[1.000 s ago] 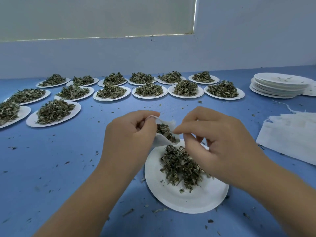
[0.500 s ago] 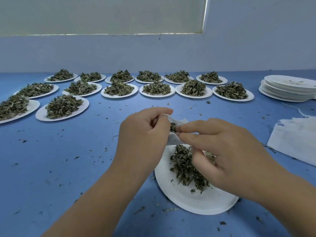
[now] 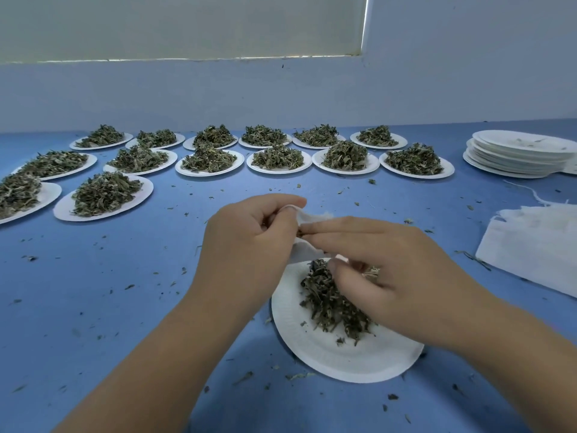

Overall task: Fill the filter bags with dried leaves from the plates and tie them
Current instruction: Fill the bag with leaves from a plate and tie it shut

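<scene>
My left hand (image 3: pixel 249 245) pinches the rim of a white filter bag (image 3: pixel 307 218) just above the far edge of a white paper plate (image 3: pixel 337 357). Dried green leaves (image 3: pixel 331 303) lie heaped on that plate. My right hand (image 3: pixel 393 270) reaches across from the right; its forefinger and thumb push a pinch of leaves into the bag's mouth while the other fingers curl over the heap. Most of the bag is hidden behind both hands.
Several paper plates heaped with dried leaves (image 3: pixel 104 195) stand in rows across the back of the blue table (image 3: pixel 93 307). A stack of bare plates (image 3: pixel 518 153) sits at the far right, with a pile of flat filter bags (image 3: pixel 537 239) in front of it. Leaf crumbs litter the table.
My right hand has dropped lower and moved left, bringing its fingertips into the bag's mouth. The view has shifted slightly to the left. My left hand keeps its hold on the bag.
</scene>
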`<state>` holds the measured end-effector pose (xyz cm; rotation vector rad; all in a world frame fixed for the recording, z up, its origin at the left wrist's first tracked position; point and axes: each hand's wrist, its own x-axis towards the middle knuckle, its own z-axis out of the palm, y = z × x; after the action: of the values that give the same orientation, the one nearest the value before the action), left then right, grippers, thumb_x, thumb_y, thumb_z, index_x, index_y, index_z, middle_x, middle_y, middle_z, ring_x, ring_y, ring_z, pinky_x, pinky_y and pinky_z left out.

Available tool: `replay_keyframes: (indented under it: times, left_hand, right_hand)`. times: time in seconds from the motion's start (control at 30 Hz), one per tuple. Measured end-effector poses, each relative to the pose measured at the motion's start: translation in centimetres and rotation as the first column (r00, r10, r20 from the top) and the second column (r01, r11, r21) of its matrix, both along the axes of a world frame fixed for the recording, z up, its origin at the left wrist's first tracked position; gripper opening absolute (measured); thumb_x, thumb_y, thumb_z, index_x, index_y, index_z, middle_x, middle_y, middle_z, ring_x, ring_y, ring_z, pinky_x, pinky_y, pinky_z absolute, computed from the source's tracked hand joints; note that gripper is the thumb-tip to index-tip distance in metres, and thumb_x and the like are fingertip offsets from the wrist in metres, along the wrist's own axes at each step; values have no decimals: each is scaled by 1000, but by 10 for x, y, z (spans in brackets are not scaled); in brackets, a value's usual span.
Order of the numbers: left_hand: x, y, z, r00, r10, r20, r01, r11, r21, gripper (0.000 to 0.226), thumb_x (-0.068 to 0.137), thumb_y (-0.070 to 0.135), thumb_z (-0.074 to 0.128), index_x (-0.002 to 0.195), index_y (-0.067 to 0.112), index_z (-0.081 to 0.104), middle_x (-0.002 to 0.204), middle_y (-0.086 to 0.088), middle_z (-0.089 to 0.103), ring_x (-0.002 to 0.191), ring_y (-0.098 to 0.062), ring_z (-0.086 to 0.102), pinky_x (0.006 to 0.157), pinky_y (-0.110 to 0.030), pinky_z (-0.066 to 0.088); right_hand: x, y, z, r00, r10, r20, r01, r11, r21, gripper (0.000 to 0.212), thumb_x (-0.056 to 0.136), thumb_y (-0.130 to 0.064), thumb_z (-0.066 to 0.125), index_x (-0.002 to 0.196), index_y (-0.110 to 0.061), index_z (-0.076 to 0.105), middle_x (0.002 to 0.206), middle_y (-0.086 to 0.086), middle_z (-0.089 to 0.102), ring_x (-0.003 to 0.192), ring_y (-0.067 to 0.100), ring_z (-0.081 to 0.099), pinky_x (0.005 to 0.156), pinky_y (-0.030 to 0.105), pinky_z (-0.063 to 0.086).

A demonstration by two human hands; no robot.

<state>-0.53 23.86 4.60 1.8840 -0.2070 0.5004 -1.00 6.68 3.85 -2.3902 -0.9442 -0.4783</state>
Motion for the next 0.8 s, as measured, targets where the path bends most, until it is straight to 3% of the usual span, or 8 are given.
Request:
replay_keyframes:
  times: [0.1, 0.2, 0.3, 0.43, 0.53, 0.63, 0.73, 0.8]
  left_hand:
    - [2, 2, 0, 1000, 13, 7, -13, 1000, -28, 25, 92, 15, 56, 86, 34, 71, 37, 14, 40, 32, -5, 31, 37, -10, 23]
    - [3, -1, -3, 1000, 4, -2, -4, 999, -37, 25, 92, 16, 56, 87, 34, 72, 38, 14, 42, 34, -3, 34, 38, -11, 28]
    - [1, -6, -6, 999, -28, -15, 28, 999, -28, 27, 91, 16, 56, 84, 36, 72, 41, 13, 45, 36, -2, 37, 41, -14, 34]
    - [2, -9, -9, 999, -41, -18, 40, 999, -34, 27, 91, 14, 56, 84, 34, 73, 41, 12, 45, 38, -3, 34, 40, -12, 30]
    - [2, -9, -8, 1000, -28, -10, 28, 999, -39, 25, 91, 12, 56, 86, 30, 73, 39, 14, 48, 35, -1, 38, 39, -9, 31]
    - [5, -3, -8, 1000, 11, -16, -11, 999, -49, 23, 94, 13, 55, 90, 26, 74, 37, 13, 46, 33, -3, 37, 38, -12, 34]
    - [11, 4, -10, 998, 65, -22, -65, 998, -15, 24, 94, 20, 56, 88, 35, 73, 37, 11, 41, 36, -6, 30, 45, -23, 38]
    - [13, 8, -10, 996, 93, -18, -93, 995, -21, 24, 94, 21, 56, 87, 37, 72, 37, 11, 42, 36, -6, 30, 50, -31, 44]
  right_hand:
    - [0, -5, 2, 998, -19, 59, 18, 1000, 15, 31, 84, -12, 55, 106, -24, 73, 116, -21, 65, 105, -6, 58, 83, 19, 50]
    - [-1, 3, 1, 999, 0, 51, 7, 991, -137, 28, 87, -14, 50, 104, -23, 71, 122, -20, 62, 98, 5, 61, 68, 34, 54]
    - [2, 11, -3, 1000, 4, 29, 2, 974, -225, 24, 87, -15, 43, 97, -20, 65, 118, -18, 60, 86, 18, 60, 58, 38, 49]
    - [9, 11, -4, 999, -32, 34, 40, 962, -268, 28, 91, -17, 40, 107, -21, 62, 121, -18, 56, 90, 20, 58, 62, 39, 49]
    - [8, 7, -3, 1000, -4, -29, 0, 989, -150, 29, 91, -12, 46, 109, -21, 67, 125, -18, 58, 103, 13, 59, 72, 35, 51]
    - [6, -4, 4, 994, 4, -110, 8, 994, 107, 30, 90, -13, 56, 112, -28, 69, 122, -22, 60, 93, -4, 58, 75, 11, 42]
    - [5, -17, 15, 989, -46, -142, 77, 972, 223, 23, 88, -23, 59, 105, -37, 66, 108, -20, 56, 78, 6, 58, 71, 14, 43]
    - [7, -25, 21, 972, -96, -215, 138, 972, 190, 21, 85, -32, 59, 103, -40, 62, 104, -19, 53, 78, 6, 57, 68, 15, 43]
